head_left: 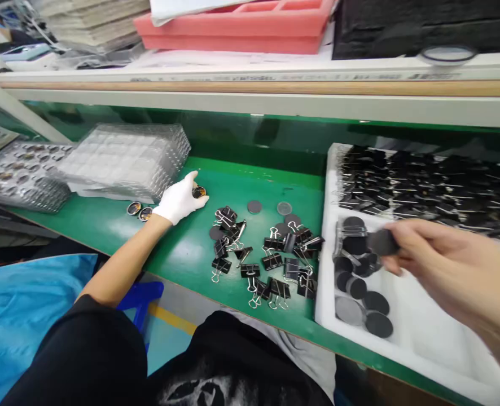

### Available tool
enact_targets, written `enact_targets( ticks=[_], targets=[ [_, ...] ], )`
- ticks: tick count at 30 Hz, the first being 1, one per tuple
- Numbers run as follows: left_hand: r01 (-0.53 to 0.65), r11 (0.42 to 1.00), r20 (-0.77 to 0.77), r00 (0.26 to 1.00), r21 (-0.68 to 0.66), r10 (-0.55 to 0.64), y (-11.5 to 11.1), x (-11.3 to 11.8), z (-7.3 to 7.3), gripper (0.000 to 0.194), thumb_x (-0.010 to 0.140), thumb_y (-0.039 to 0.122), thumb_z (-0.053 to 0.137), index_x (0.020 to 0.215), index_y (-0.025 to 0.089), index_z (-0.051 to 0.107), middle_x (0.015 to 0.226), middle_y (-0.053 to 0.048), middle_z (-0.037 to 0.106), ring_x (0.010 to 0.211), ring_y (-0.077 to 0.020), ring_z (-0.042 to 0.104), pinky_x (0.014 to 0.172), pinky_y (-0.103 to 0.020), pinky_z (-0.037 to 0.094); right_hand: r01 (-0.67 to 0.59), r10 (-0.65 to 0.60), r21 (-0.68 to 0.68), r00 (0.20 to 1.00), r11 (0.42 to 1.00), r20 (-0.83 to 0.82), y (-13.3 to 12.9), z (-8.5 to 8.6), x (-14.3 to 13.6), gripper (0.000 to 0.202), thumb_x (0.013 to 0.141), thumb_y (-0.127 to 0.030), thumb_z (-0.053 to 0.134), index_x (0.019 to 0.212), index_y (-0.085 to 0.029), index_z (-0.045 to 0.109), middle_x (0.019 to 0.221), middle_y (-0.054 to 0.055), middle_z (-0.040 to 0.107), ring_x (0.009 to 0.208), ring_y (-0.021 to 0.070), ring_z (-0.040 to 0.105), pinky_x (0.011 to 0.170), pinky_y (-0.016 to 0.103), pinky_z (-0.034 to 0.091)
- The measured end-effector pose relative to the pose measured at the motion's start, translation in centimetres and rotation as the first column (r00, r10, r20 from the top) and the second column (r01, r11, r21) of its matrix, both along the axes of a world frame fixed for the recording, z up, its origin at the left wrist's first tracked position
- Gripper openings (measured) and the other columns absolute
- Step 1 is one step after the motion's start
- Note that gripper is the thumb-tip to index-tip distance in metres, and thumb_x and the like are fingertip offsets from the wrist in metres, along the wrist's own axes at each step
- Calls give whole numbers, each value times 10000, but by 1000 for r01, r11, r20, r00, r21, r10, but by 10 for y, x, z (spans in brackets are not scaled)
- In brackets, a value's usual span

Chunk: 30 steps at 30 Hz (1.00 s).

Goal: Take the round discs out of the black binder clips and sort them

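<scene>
My left hand (180, 198), in a white glove, has its fingertips around a small round part (199, 192) with a black rim on the green bench. Two similar round parts (140, 211) lie beside the wrist. Over the white foam tray (328, 225) my bare right hand (430, 248) pinches a dark disc (383, 242); the hand is slightly blurred. Below it, several black and grey discs (377, 303) lie in the tray. Black binder clips (271, 260) are scattered mid-bench, with a dark disc (254, 207) and a clear-looking disc (284, 208) behind them.
Stacked clear plastic trays (123, 160) stand at the back left, with another stack (25, 169) holding parts farther left. Many black clips (428, 180) fill the foam tray's rear. A shelf (250, 101) crosses above the bench, bearing a pink foam box (233, 31). Blue cloth (34, 321) shows at lower left.
</scene>
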<state>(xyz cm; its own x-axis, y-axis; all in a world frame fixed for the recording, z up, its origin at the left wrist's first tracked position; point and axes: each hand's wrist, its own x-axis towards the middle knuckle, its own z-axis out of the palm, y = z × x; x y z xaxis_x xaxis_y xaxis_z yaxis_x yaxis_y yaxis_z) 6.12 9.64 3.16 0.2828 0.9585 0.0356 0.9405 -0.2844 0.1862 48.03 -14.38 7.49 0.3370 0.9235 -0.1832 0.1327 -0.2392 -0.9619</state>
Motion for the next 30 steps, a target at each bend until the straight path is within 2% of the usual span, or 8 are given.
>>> enact_targets(
  ticks=[4,9,15,19,22,24,26,30],
  targets=[
    [189,963,62,977,193,-204,-16,40,25,932,833,530,734,1615,166,381,1329,-117,743,1128,-297,758,983,-368,592,-49,28,-68,961,996,-276,35,19,-49,546,598,-593,1004,919,-217,773,712,41,742,657,174,716,635,278,616],
    [570,739,140,750,359,-647,-54,114,53,905,850,490,751,1604,180,360,1225,-111,767,1036,-252,776,882,-332,606,-210,241,144,937,967,-253,66,23,-70,451,711,-455,970,1005,-176,770,829,45,772,682,137,718,594,237,576],
    [670,642,207,614,373,-762,-62,157,58,880,880,394,714,1626,190,295,1142,-95,775,933,-238,792,804,-334,599,-300,180,483,943,822,279,75,21,-60,142,864,-276,841,959,-230,747,938,34,801,821,193,774,767,343,673],
    [703,621,280,554,348,-784,-57,156,57,941,852,342,738,1642,206,246,1143,-73,775,951,-220,789,823,-325,610,-571,16,560,709,600,705,72,15,-50,253,964,-99,651,1029,-291,802,1189,32,818,1090,234,789,942,404,683],
    [694,623,256,569,362,-782,-57,156,56,888,865,281,711,1635,204,274,1200,-97,770,982,-224,789,831,-328,616,-674,43,508,623,536,781,72,7,-52,386,951,-41,619,1195,-288,788,1341,53,772,1278,275,728,1087,484,635],
    [689,621,224,583,373,-781,-59,157,56,855,876,257,692,1628,194,290,1211,-107,769,986,-227,789,827,-331,618,-611,56,531,685,587,727,72,4,-59,377,924,-78,676,1239,-262,775,1400,88,739,1337,307,689,1132,528,599],
    [706,596,178,577,382,-797,-61,159,58,839,881,250,687,1620,158,300,1208,-121,769,994,-243,788,817,-344,619,-427,84,524,827,737,557,74,3,-66,396,884,-185,780,1275,-241,757,1385,120,740,1245,319,735,1049,521,643],
    [746,601,100,600,289,-793,-52,150,78,712,944,379,689,1573,176,424,1245,-124,759,1083,-272,759,872,-381,593,-232,237,178,972,956,-5,81,4,-70,463,790,-410,905,1176,-193,772,1011,93,816,850,242,784,767,408,689]
  ],
)
